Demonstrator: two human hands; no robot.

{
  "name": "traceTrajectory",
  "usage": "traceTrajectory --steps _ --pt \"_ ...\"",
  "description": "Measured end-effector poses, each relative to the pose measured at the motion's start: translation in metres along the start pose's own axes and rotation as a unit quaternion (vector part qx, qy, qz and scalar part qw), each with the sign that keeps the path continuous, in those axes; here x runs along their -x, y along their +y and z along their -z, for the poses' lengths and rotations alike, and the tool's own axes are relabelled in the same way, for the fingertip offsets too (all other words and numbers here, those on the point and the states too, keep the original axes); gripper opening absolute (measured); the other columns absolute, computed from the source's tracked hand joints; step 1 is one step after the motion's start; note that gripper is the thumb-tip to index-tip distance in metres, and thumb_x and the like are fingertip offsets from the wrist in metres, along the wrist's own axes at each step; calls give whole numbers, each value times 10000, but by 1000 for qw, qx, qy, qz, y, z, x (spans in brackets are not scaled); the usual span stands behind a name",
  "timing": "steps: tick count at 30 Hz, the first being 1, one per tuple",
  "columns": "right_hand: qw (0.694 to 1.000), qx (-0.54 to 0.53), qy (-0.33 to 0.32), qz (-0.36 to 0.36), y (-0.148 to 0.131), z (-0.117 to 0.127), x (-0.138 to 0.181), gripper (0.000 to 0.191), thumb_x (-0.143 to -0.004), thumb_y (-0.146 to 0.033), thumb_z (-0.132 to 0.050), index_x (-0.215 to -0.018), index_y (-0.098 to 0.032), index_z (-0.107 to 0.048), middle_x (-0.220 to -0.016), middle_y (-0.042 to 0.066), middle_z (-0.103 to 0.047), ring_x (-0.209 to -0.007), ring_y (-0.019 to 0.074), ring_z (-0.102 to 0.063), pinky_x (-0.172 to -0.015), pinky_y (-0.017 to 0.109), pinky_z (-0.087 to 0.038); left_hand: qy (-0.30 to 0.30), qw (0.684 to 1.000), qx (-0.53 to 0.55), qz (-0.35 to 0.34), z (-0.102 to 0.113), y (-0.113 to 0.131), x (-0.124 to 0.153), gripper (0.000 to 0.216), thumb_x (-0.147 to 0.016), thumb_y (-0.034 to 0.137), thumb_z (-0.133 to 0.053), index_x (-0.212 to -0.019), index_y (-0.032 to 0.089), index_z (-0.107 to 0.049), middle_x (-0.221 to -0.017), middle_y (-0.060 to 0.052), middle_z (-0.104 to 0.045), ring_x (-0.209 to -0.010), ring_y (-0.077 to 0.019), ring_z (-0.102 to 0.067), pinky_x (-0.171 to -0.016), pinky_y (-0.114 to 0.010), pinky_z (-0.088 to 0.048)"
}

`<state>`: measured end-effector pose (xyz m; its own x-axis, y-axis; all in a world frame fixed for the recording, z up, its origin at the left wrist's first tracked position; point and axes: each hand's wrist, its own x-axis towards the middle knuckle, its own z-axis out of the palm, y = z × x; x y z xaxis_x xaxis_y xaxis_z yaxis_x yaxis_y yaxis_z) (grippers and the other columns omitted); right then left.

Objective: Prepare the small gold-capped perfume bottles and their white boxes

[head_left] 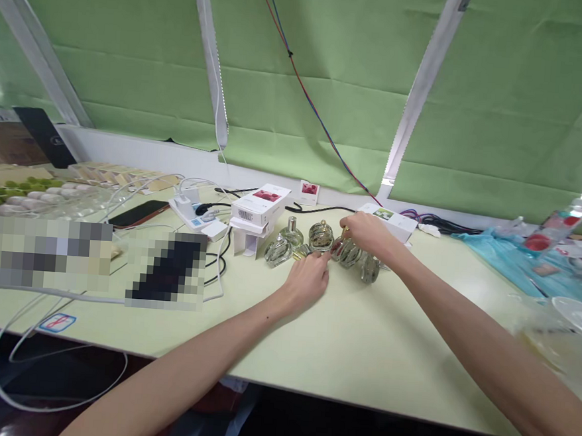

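Touching glass bottles [321,237] | left hand [308,280] pinched shut | right hand [365,234] gripping one

Two pixelated patches [44,254] blot out things on the pale green table [362,342] at left, and the right hand [364,233] hides whatever its fingers [347,227] pinch among the clear glass bottles [321,235].

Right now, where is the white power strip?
Head view, left of centre on the table: the power strip lies between the black phone and the white boxes.
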<state>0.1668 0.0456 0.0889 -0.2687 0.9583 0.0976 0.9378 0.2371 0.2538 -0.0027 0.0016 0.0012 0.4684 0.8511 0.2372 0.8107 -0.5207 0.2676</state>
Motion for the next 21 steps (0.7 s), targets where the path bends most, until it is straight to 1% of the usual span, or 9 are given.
traceTrajectory --steps 6,12,18,21 --pt "1000 -17 -4 18 4 2 0 295 -891 -147 -554 -1140 -167 -711 -1011 158 -723 -887 254 -697 -631 271 -371 -6 1000 1 5 -1 0 0 357 -899 148 -443 -1226 180 -584 -1113 -133 -684 -968 -259 -673 -809 -342 -489" --pt "999 -33 -19 28 5 8 1 245 -897 -167 -572 -1090 -185 -721 -1016 143 -715 -852 229 -687 -622 257 -362 -4 1000 -1 6 -2 0 -1 380 -903 157 -441 -1257 188 -579 -1158 -134 -680 -1005 -264 -672 -824 -352 -490" --pt "999 -34 -30 27 6 10 0 232 -895 -149 -562 -1057 -192 -723 -986 133 -707 -797 214 -676 -603 253 -350 -3 1000 -3 1 -1 0 0 357 -896 154 -431 -1206 174 -606 -1130 -132 -685 -956 -264 -681 -772 -349 -486" --pt "998 -36 -35 23 7 9 -1 248 -893 -149 -550 -1063 -202 -724 -991 128 -707 -797 216 -674 -604 254 -356 -10 1000 -1 1 0 0 0 302 -907 160 -430 -1141 176 -620 -1093 -133 -682 -935 -257 -677 -762 -343 -479"
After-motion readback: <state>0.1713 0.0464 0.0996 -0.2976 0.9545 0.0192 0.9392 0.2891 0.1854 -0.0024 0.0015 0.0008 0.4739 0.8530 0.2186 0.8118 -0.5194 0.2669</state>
